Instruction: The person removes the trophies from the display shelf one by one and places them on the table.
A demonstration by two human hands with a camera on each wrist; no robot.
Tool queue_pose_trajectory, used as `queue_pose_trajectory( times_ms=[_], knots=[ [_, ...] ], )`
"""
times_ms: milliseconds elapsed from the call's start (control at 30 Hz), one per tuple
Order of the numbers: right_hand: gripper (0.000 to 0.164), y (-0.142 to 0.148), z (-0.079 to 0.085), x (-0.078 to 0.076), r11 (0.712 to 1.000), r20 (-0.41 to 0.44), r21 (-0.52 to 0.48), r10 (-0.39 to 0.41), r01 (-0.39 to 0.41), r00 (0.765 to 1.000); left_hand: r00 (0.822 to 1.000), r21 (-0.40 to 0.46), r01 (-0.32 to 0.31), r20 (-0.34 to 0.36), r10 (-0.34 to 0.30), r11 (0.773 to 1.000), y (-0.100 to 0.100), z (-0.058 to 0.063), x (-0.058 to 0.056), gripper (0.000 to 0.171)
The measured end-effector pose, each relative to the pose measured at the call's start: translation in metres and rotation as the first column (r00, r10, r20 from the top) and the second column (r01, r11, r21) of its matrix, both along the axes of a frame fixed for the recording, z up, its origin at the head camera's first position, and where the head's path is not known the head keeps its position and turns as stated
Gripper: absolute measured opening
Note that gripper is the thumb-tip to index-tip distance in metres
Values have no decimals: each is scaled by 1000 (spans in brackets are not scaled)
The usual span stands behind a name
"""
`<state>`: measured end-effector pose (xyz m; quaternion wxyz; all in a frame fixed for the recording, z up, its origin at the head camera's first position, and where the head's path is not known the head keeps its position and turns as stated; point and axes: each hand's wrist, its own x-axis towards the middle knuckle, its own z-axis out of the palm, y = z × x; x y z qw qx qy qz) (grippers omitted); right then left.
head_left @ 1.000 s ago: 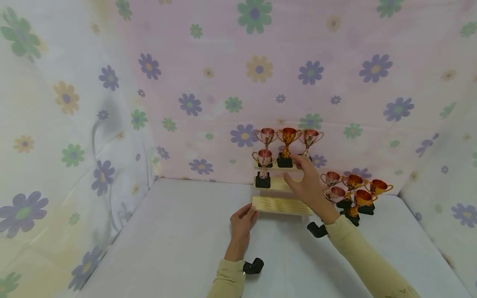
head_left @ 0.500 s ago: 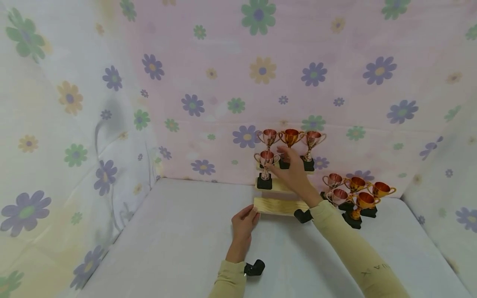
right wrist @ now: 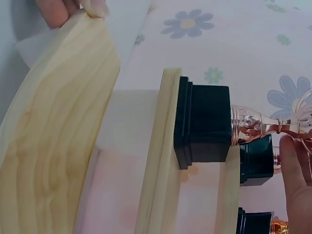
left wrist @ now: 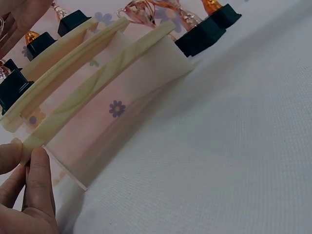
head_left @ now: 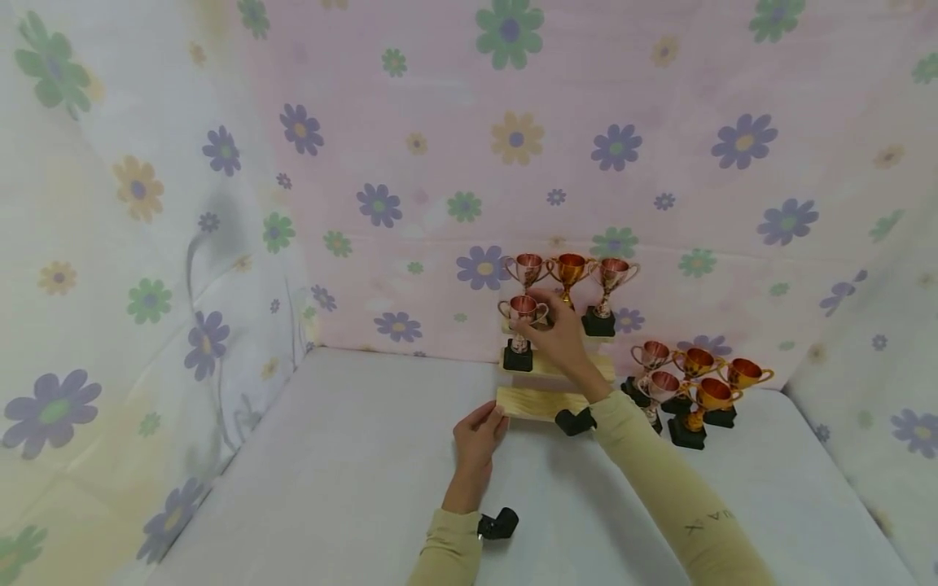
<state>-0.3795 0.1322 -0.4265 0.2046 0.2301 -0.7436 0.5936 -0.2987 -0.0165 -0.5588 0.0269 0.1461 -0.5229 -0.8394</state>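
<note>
My left hand (head_left: 475, 443) pinches the left end of the lowest wooden board (head_left: 535, 403) of a three-tier display stand, thumb on top and fingers beneath. My right hand (head_left: 566, 342) holds the cup of a small rose-gold trophy (head_left: 522, 308), with the thumb in front and fingers behind. Its black base (right wrist: 204, 124) is upright at the left end of the middle board (right wrist: 158, 151). On the top board are another rose-gold trophy (head_left: 529, 267) at left, a gold trophy (head_left: 570, 268) in the centre and a rose-gold trophy (head_left: 610, 281) at right. My right hand partly hides their bases.
Several more trophies stand on the white table to the right of the stand, among them a gold trophy (head_left: 712, 395) and a rose-gold trophy (head_left: 663, 387). Clear panels (left wrist: 87, 161) support the boards. Flowered cloth (head_left: 410, 268) surrounds the table (head_left: 352, 472).
My right hand has moved left from the right part of the stand to the rose-gold trophy on the middle board and taken hold of its cup. The left hand stays on the lowest board.
</note>
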Motion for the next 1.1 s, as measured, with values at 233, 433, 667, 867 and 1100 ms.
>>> queue_pose_trajectory(
  times_ms=[233,433,667,867,1100],
  knots=[
    [48,-6,12,13,1000,-10,-4,-3,3,1000,1000,0,-9,1,9,1000,-2,0,1,31],
    [44,-10,21,25,1000,-23,-9,-22,22,999,1000,-13,-15,-8,15,1000,-3,0,1,31],
    [42,-10,14,25,997,-24,-73,-27,25,999,1000,-4,3,-8,-3,1000,-1,1,1,31],
    [44,-12,10,29,995,-18,-95,-37,35,999,1000,-17,0,0,0,1000,0,1,1,31],
    [44,-14,4,42,995,-86,-99,-30,21,996,1000,-11,-1,-1,1,1000,-1,2,1,31]
  ],
)
